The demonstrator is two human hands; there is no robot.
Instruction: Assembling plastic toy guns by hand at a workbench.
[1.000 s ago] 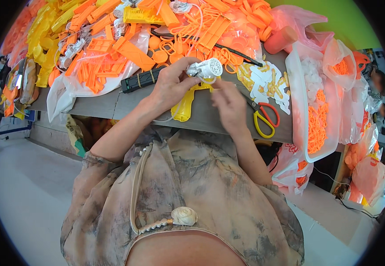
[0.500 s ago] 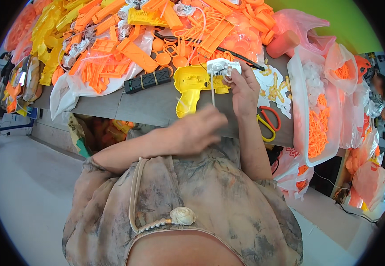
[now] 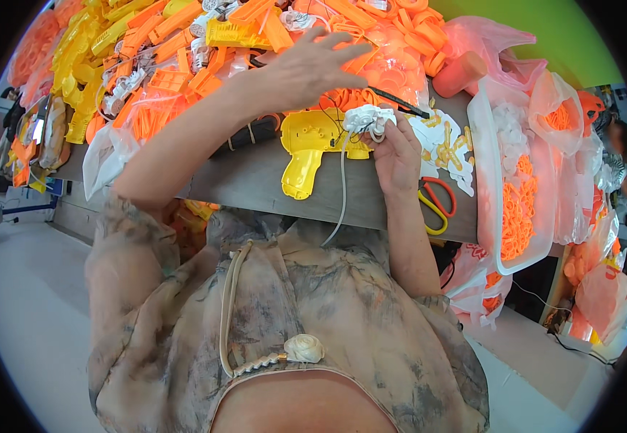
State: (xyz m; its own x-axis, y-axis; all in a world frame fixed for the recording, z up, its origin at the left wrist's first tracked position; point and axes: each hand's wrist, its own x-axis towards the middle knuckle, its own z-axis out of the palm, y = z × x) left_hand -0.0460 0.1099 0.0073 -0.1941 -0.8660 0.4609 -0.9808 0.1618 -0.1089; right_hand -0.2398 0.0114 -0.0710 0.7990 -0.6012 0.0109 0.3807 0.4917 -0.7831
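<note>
"Since you can see the bench, where is the white mechanism?"

"Up off the worktop, in the right hand. Its fingers and thumb are clamped on the right end of the piece. A thin pale tube hangs from the other end and trails down over the front edge of the worktop."

"What sits nearest to it?"

"A yellow shell half, lying hollow side up just left of the mechanism, its handle pointing toward the person."

"And the left hand?"

"Raised above the far side of the worktop, in front of a heap of orange parts. Its fingers are spread apart, and I see nothing between them. Below that forearm, partly covered by it, lies a dark banded bar."

"What about the right side?"

"Scissors with one red and one yellow handle lie beside the right forearm. Beyond them are flat white pieces with small yellowish pieces on top. Next comes a whitish tub of small orange pieces."

"Anything at the far left?"

"More yellow parts, piled next to the orange heap."
</note>
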